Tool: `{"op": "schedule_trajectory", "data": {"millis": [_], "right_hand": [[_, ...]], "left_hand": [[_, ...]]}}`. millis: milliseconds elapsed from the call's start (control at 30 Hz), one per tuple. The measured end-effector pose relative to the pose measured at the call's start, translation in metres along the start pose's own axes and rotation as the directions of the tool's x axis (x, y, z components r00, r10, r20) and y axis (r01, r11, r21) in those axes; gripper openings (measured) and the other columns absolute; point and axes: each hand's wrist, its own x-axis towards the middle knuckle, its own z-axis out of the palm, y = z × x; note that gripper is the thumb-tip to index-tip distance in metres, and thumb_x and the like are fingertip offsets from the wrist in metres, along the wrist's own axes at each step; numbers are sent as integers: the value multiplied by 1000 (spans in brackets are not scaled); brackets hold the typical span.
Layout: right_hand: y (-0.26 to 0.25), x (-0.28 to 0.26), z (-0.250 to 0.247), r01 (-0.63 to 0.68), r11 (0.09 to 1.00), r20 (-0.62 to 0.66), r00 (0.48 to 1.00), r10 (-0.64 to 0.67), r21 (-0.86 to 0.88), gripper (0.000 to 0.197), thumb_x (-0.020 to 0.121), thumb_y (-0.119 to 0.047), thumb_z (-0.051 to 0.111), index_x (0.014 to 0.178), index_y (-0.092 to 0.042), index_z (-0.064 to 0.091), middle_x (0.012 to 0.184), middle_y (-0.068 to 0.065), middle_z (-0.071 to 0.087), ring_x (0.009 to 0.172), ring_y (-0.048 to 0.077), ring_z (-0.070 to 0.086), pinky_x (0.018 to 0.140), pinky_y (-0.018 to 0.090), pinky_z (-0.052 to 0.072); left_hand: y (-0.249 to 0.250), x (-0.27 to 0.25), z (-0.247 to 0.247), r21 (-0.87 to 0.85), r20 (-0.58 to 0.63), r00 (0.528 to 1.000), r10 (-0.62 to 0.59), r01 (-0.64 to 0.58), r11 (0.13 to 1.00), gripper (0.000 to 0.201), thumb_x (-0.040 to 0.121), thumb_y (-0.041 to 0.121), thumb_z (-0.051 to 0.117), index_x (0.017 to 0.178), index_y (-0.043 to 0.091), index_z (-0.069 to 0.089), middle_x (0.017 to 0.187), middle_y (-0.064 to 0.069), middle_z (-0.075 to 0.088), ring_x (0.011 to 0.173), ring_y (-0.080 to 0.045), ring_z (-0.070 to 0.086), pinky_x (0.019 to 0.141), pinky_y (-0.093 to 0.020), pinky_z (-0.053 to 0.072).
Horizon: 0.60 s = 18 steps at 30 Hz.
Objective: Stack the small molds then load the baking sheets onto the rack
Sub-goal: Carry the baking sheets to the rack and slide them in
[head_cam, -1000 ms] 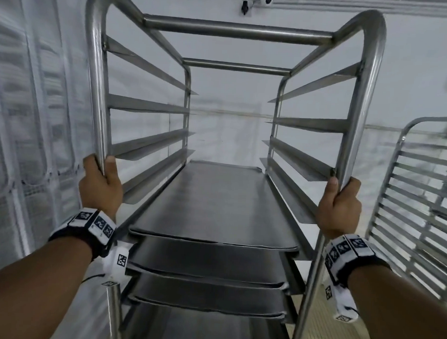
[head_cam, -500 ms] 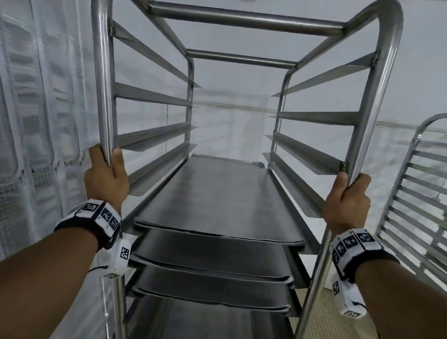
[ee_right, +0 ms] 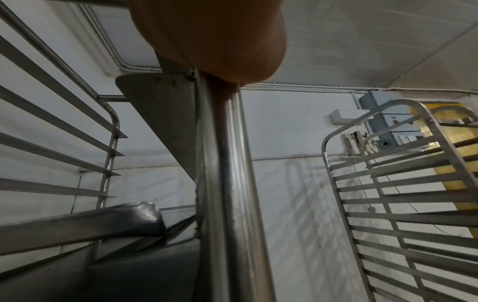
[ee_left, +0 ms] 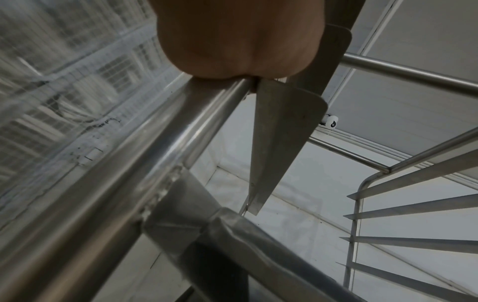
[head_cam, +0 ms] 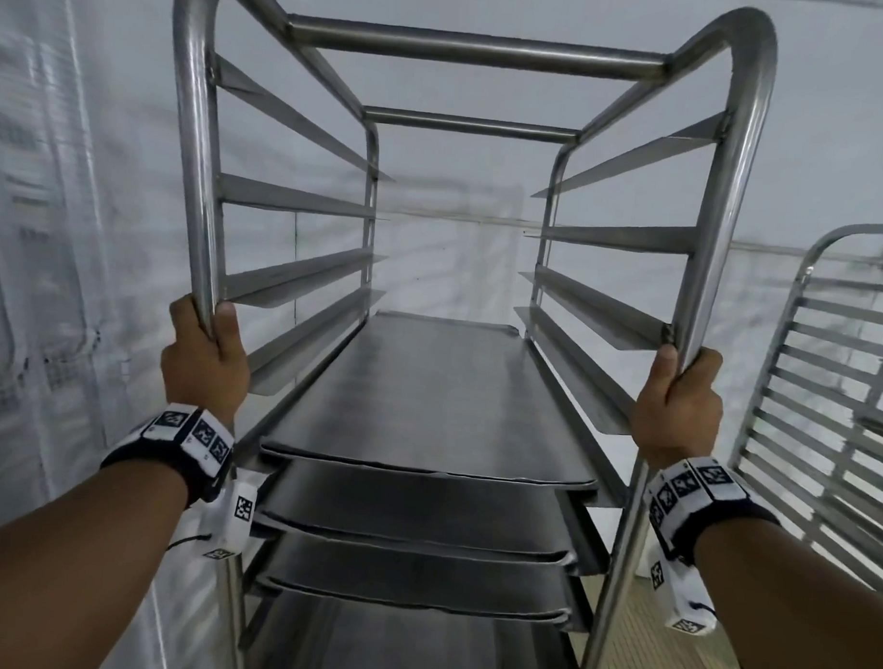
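Seen from below: right hand [ee_right: 207, 38] wrapped round the rack [ee_right: 225, 183] upright post. Left of the post, angled ledges and the corner of a baking sheet [ee_right: 145, 216]. Right of the post, well apart, a second rack [ee_right: 388, 204] against a white wall.

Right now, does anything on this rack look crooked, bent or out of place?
Nothing serious. The sheets sit level on the rack runners, but their front edges are slightly wavy and staggered, not flush. The left hand and right hand grip the front posts. A second rack stands apart on the right.
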Motion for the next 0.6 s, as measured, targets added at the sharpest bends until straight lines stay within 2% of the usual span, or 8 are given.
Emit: {"op": "schedule_trajectory", "data": {"millis": [100, 233, 400, 500, 567, 600], "right_hand": [[-3, -3, 15, -3, 1000, -16, 1000, 2, -29, 44, 103, -50, 30, 117, -9, 35, 74, 23, 59, 70, 48, 59, 62, 44, 45], [-4, -5, 31, -4, 998, -44, 999, 1, -69, 43, 104, -48, 30, 117, -8, 35, 69, 15, 53, 69, 48, 59, 60, 41, 40], [-4, 2, 47, -2, 994, -57, 998, -4, -110, 43, 105, -46, 30, 118, -5, 36, 77, 29, 61, 71, 49, 59, 61, 41, 37], [-1, 9, 54, -17, 991, -73, 997, 7, -135, 43, 106, -44, 30, 119, -4, 36, 76, 29, 60, 72, 49, 59, 61, 41, 37], [4, 15, 60, -22, 991, -76, 997, 12, -133, 43, 106, -44, 30, 117, -4, 36, 74, 27, 58, 72, 49, 58, 61, 41, 36], [8, 19, 64, -24, 991, -78, 997, 13, -133, 43, 106, -45, 29, 117, -4, 36, 74, 28, 58, 72, 50, 58, 61, 41, 36]], "left_hand": [[-11, 14, 13, -16, 16, 1000, -16, 16, 1000, 48, 106, 50, 35, 126, 6, 41, 77, -16, 53, 71, -48, 58, 62, -43, 39], [-24, 30, 28, -36, 41, 998, -44, 45, 998, 48, 105, 52, 35, 125, 9, 41, 79, -16, 54, 68, -35, 49, 64, -43, 40], [-31, 40, 45, -65, 75, 996, -39, 44, 997, 49, 105, 54, 36, 126, 10, 41, 77, -13, 54, 67, -34, 51, 63, -45, 44], [-31, 42, 57, -100, 86, 996, -16, 24, 995, 48, 105, 50, 37, 126, 8, 43, 74, -8, 54, 59, -30, 49, 57, -36, 37], [-31, 40, 66, -117, 87, 996, -2, 12, 993, 48, 105, 49, 37, 125, 7, 43, 69, -2, 51, 55, -18, 47, 52, -32, 30], [-32, 40, 71, -125, 87, 996, 4, 7, 992, 48, 105, 50, 37, 125, 7, 43, 68, 0, 50, 55, -16, 47, 51, -31, 29]]}}
